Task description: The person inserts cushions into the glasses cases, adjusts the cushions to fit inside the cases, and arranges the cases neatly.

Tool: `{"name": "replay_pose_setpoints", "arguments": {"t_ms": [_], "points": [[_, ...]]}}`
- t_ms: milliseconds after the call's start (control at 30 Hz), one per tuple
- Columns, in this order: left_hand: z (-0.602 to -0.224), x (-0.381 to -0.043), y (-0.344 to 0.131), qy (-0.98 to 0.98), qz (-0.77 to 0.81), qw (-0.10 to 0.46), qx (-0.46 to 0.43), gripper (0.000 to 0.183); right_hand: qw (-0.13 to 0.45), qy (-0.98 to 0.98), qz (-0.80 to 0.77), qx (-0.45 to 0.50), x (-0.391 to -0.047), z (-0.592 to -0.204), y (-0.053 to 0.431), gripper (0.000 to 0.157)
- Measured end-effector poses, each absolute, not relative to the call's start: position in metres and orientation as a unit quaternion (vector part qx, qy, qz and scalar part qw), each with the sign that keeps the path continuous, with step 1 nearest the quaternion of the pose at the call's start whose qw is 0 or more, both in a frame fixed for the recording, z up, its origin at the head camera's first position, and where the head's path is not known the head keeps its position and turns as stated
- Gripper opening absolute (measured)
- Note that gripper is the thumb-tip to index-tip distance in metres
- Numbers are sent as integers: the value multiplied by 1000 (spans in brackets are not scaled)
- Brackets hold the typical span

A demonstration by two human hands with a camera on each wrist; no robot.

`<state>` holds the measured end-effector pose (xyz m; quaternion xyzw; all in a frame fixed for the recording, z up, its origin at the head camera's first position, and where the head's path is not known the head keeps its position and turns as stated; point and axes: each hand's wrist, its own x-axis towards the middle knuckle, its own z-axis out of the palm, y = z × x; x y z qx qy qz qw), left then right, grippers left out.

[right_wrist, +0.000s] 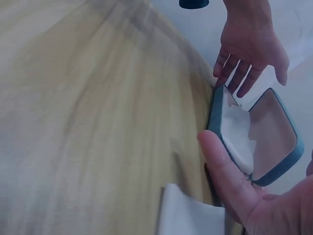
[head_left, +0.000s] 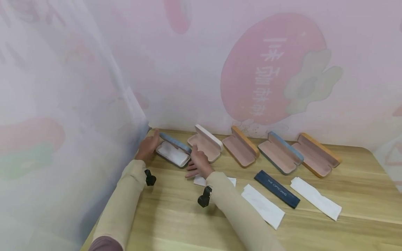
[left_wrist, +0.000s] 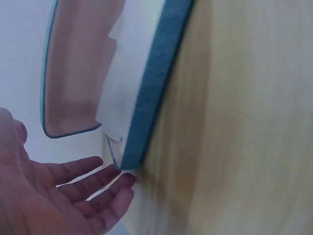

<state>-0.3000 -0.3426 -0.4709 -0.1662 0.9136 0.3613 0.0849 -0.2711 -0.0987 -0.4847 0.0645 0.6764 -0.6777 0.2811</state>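
At the left end of the row lies a blue glasses case (head_left: pixel 175 142) with its lid up and a folded white cloth (head_left: pixel 173 153) inside. My left hand (head_left: pixel 148 144) is at the case's left end, its fingers spread and extended, fingertips right at the corner in the left wrist view. At the other end is my right hand (head_left: pixel 200 162), thumb raised and fingers extended. The right wrist view shows a finger of it beside the case's blue side (right_wrist: pixel 215 115). Neither hand grips anything. Another white cloth (head_left: pixel 231 181) lies partly hidden beneath the right hand.
To the right stand more opened cases: white (head_left: pixel 214 139), orange (head_left: pixel 246 141), blue (head_left: pixel 286 147) and orange (head_left: pixel 320 149). In front lie a navy pouch (head_left: pixel 276 188) and white cloths (head_left: pixel 263 205) (head_left: pixel 315 198) on the wooden table (head_left: pixel 169 216). Fabric walls (head_left: pixel 176 87) border the left and back.
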Motion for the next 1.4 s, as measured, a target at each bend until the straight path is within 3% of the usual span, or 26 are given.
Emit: {"name": "replay_pose_setpoints", "arguments": {"t_ms": [167,533,733,1400], "points": [[-470,-303,-340,905,364,97,-197,100,312,658,-681,70,-271,-483,-106,79],[-477,-305,-348,886,407,70,-211,58,300,613,-725,94,-272,-480,-110,73],[-478,-304,-352,874,428,91,-212,57,296,599,-737,102,-270,-480,-109,75],[-473,-304,-353,867,457,86,-179,45,260,614,-739,99,-276,-483,-105,63]]}}
